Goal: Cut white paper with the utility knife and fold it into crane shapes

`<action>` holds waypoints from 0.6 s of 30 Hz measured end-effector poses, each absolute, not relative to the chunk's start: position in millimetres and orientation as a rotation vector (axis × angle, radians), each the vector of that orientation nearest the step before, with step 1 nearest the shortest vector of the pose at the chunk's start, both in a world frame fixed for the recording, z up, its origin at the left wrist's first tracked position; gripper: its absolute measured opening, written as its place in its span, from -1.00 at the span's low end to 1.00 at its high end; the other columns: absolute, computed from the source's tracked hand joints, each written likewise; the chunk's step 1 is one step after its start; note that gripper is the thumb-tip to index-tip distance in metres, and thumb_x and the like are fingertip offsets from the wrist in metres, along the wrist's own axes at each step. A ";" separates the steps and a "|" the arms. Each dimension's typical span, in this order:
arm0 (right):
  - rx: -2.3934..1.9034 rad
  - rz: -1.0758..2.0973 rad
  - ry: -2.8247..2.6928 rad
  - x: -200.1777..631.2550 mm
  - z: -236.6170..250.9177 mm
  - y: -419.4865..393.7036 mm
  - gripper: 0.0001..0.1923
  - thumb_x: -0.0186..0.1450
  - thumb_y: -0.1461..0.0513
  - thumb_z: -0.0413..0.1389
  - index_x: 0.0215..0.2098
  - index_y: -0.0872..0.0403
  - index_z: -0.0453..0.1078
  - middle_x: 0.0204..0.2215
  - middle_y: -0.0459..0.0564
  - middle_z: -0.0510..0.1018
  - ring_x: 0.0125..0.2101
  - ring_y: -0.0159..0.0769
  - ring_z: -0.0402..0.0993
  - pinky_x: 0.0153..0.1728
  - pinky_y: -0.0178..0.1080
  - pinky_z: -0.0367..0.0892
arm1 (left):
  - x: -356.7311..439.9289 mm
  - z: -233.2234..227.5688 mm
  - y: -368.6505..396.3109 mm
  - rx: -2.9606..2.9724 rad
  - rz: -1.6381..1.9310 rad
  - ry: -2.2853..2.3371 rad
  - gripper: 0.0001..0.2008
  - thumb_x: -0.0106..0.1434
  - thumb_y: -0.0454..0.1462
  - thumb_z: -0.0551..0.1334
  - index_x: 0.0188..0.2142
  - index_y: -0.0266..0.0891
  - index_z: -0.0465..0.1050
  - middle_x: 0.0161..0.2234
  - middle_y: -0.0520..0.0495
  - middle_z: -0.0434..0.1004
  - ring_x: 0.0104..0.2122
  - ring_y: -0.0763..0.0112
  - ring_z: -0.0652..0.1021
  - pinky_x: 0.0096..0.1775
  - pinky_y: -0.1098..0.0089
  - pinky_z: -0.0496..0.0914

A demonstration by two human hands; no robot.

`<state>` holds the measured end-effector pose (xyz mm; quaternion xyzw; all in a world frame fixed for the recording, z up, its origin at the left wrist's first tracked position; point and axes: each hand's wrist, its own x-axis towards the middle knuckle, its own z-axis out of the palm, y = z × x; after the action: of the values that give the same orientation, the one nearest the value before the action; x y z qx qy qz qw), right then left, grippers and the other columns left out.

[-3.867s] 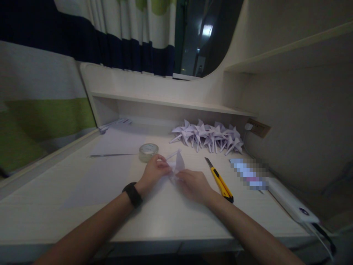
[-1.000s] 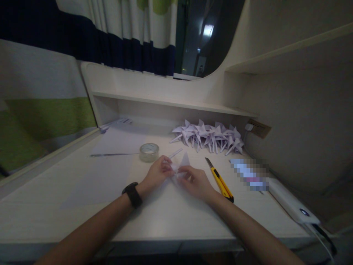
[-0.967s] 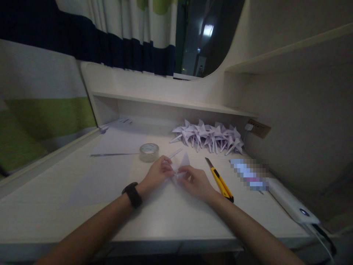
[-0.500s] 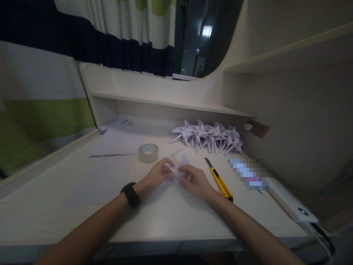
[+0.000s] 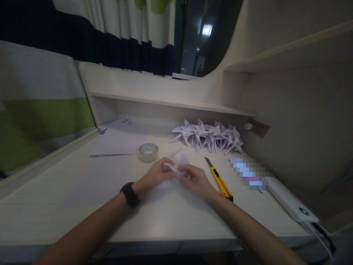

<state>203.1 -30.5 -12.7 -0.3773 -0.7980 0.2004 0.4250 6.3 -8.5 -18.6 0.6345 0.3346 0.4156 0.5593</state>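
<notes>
Both hands meet over the middle of the desk around a small folded piece of white paper (image 5: 183, 159). My left hand (image 5: 160, 172), with a black watch on its wrist, pinches the paper's left side. From the right, my right hand (image 5: 194, 179) pinches it between thumb and fingers. One pointed flap stands up behind the fingertips; the rest of the paper is mostly hidden by the fingers. A thin rolled paper stick (image 5: 174, 153) lies just beyond the left hand.
Several white paper pinwheels (image 5: 206, 135) are heaped below the back shelf. A clear tape roll (image 5: 148, 152) stands left of the hands, near white paper sheets (image 5: 118, 140). To the right lie a yellow utility knife (image 5: 219, 179), blade out, and a white power strip (image 5: 289, 200).
Both hands stay in nearly the same place. The fingers have shifted slightly on the paper, and the piece between them looks flatter now.
</notes>
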 end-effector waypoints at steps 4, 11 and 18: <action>-0.949 0.637 -1.918 200.5 -13.6 -29.9 -0.77 0.20 0.16 0.20 -0.19 0.09 0.45 -0.37 -0.02 0.57 -0.47 -0.37 0.44 -0.50 -0.36 0.31 | 7.0 -15.4 -8.9 1.510 0.982 0.765 -0.60 0.04 -0.18 0.37 -0.21 -0.25 0.26 -0.56 0.09 0.47 -0.55 0.47 0.47 -0.45 0.47 0.27; -0.934 0.752 -1.797 199.0 -14.6 -26.3 -0.73 0.16 0.10 0.22 -0.24 0.09 0.45 -0.36 -0.01 0.57 -0.44 -0.32 0.48 -0.48 -0.32 0.36 | 7.5 -17.6 -8.1 1.528 1.018 0.752 -0.66 0.05 -0.24 0.35 -0.22 -0.28 0.29 -0.51 0.05 0.48 -0.54 0.49 0.47 -0.49 0.50 0.26; -0.882 0.237 -2.067 205.2 -15.7 -30.7 -0.75 0.22 0.16 0.18 -0.14 0.06 0.41 -0.28 0.01 0.53 -0.51 -0.40 0.41 -0.43 -0.32 0.34 | 7.2 -15.5 -6.5 1.485 1.074 0.821 -0.63 -0.01 -0.24 0.38 -0.25 -0.27 0.30 -0.52 0.05 0.49 -0.51 0.45 0.50 -0.42 0.44 0.31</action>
<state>205.2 -30.7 -15.7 -0.3530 -0.8272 0.0947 0.4268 7.2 -6.5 -15.5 0.6239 0.3447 0.4512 0.5369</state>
